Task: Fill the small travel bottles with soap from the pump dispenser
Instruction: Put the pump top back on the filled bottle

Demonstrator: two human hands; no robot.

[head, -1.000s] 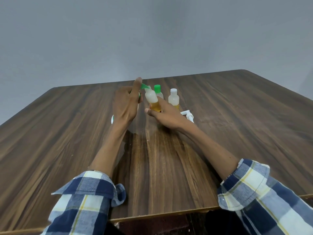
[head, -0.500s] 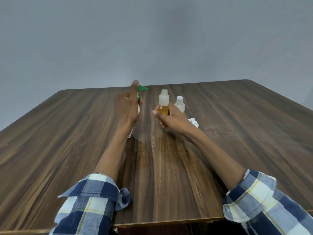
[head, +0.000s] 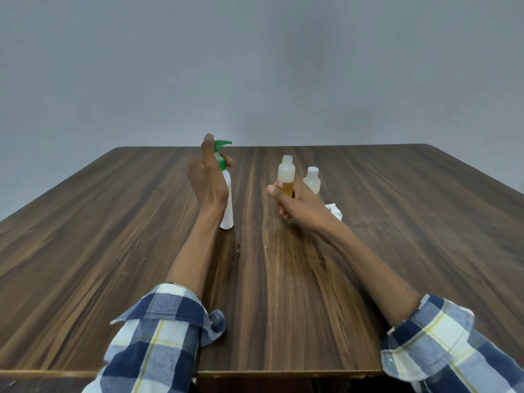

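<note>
A white pump dispenser (head: 227, 205) with a green pump head stands upright on the wooden table (head: 141, 236). My left hand (head: 208, 180) grips its neck from the left, one finger raised beside the pump head. To the right, clear of the nozzle, my right hand (head: 295, 205) holds a small uncapped travel bottle (head: 286, 173) upright, partly filled with amber soap. A second small bottle (head: 312, 180) with a white cap stands just behind my right hand.
A small white object (head: 334, 211) lies on the table behind my right wrist, partly hidden. A sliver of green shows behind the held bottle's neck. Bare wood surrounds the items, and a grey wall rises behind the table's far edge.
My right hand has moved the open bottle rightward, away from the pump nozzle. The view has tilted up. The green-capped bottle is now hidden behind the held bottle.
</note>
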